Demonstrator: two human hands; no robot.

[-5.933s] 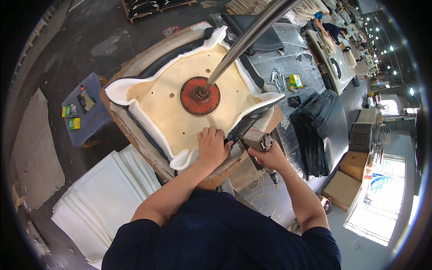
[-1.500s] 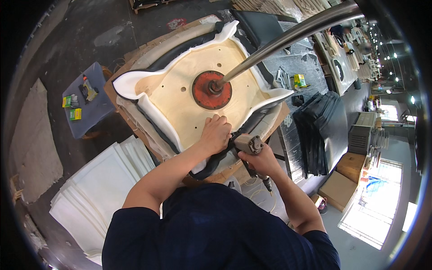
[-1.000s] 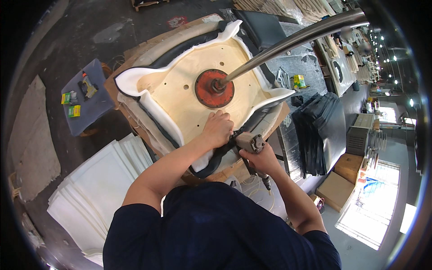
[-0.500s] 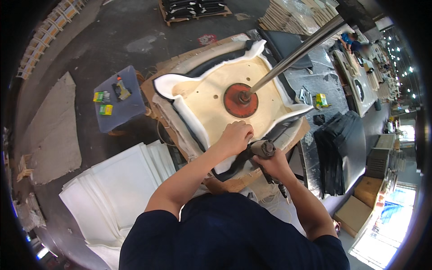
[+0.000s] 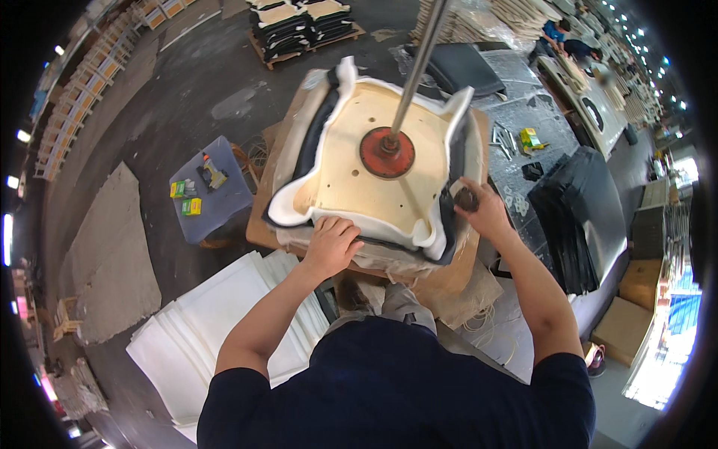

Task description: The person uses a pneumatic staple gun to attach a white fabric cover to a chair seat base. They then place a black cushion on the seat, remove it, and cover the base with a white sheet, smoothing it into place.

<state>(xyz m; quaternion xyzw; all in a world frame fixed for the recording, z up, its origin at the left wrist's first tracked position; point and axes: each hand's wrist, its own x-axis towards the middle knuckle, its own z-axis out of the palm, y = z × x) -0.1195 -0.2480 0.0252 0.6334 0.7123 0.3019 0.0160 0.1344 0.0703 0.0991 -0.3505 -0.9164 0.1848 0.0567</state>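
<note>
the left hand (image 5: 331,243) lies knuckles up on the near edge of the upturned seat shell (image 5: 378,168), fingers curled and pressed down onto the white foam lip (image 5: 351,219) that wraps that edge. the right hand (image 5: 485,212) is at the shell's right-hand corner, closed in a fist around a dark round-headed power tool (image 5: 467,199); the tool's head sits just left of the knuckles, touching the black cover (image 5: 451,239) where it folds over the foam.

the seat shell is pale plywood with a few small holes, lying between the two hands and reaching away from them on a brown tabletop (image 5: 441,277). beyond both hands, at the shell's middle, a red round plate (image 5: 387,152) presses on the wood, with a metal rod (image 5: 417,63) rising from it toward the top of the view.

left of the left hand, well apart, stands a small blue stand (image 5: 224,206) with a glue bottle and little yellow-green boxes. below the left forearm lies a stack of white foam sheets (image 5: 217,329). right of the right forearm lies a pile of black covers (image 5: 583,217).
</note>
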